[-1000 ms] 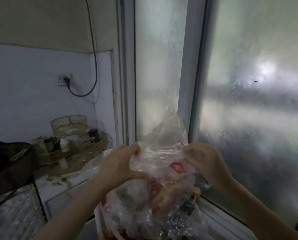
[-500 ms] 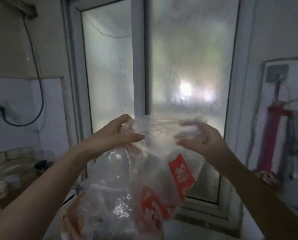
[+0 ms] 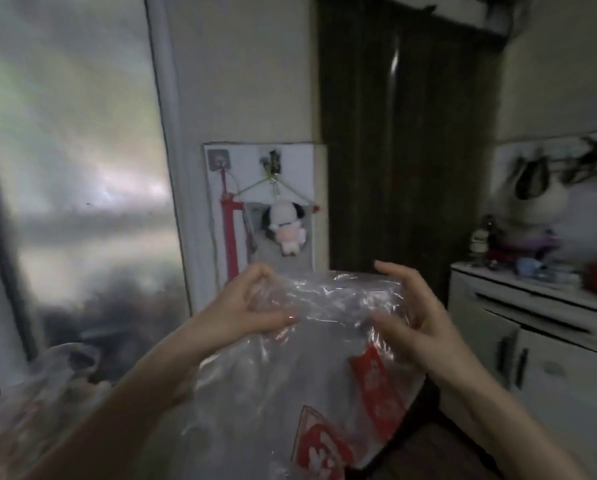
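Note:
A clear plastic bag (image 3: 290,382) with red printed labels hangs in front of me at chest height. My left hand (image 3: 248,306) pinches the bag's top edge on the left, thumb against curled fingers. My right hand (image 3: 415,317) holds the top edge on the right, fingers curved round the film and thumb behind it. The bag's mouth is stretched between the two hands. What the bag holds cannot be told.
A frosted window (image 3: 75,168) fills the left. A small plush toy (image 3: 285,230) and red items hang on wall hooks straight ahead, beside a dark curtain (image 3: 408,150). A white cabinet (image 3: 539,341) with clutter on top stands at right. More plastic bags (image 3: 37,403) lie at lower left.
My head has swung right, from the window corner to the wall and cabinet. Both hands kept hold of the bag, lifted it off the pile and carried it rightward.

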